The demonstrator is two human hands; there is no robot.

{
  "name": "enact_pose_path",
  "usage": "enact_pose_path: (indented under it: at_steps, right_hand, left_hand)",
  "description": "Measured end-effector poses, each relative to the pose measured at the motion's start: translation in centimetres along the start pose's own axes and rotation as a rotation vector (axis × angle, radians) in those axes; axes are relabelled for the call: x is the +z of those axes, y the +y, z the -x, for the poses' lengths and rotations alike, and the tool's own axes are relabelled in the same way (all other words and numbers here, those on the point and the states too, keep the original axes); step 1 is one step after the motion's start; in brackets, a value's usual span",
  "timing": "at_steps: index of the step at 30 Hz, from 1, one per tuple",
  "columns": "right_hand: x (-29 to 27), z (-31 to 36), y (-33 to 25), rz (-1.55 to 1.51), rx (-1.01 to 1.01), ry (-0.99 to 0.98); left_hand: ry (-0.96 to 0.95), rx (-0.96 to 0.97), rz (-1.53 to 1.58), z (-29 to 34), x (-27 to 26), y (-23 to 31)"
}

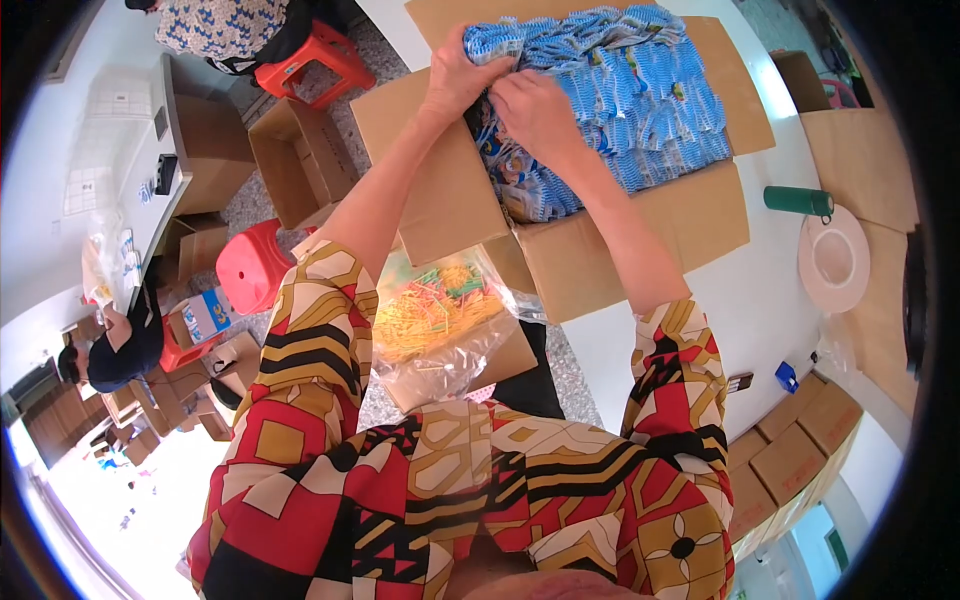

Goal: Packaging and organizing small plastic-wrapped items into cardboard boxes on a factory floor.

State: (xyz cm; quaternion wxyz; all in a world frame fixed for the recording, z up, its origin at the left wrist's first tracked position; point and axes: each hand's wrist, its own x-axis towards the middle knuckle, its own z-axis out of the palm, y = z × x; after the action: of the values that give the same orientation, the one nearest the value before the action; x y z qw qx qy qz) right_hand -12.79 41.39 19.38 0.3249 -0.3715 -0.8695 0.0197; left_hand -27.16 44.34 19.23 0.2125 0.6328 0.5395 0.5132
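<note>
An open cardboard box (640, 225) on the white table is filled with rows of small blue-and-white striped packets (640, 110). At its far left corner my left hand (465, 80) is closed around a bundle of these packets, thumb toward the right. Right beside it, my right hand (535, 112) has its fingers bent and pressed together against the packets' edge; its fingertips are partly hidden. Below the box's near left flap, a clear plastic bag (450, 365) of thin yellow, red and green sticks sits in another carton.
A green bottle (797, 200) and a pale hat (834, 260) lie on the right. Red stools (250, 268) and an empty carton (300, 160) stand at left. Cartons (795, 455) are stacked at lower right. One person (225, 25) sits at far left; another (125, 345) is further left.
</note>
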Motion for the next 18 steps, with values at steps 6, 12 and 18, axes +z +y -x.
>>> enact_pose_path:
  at_steps: [6, 12, 18]
  right_hand:
    - [1.3, 0.5, -0.2, 0.107, -0.204, -0.083]
    - [1.3, 1.2, -1.2, 0.228, -0.049, -0.196]
    - [0.5, 1.4, -1.5, 0.443, -0.129, -0.261]
  left_hand:
    - [-0.030, -0.011, 0.031, 0.0, 0.1, 0.0]
    - [-0.033, -0.022, 0.024, -0.1, 0.1, -0.5]
    - [-0.019, -0.050, 0.035, 0.1, 0.0, -0.3]
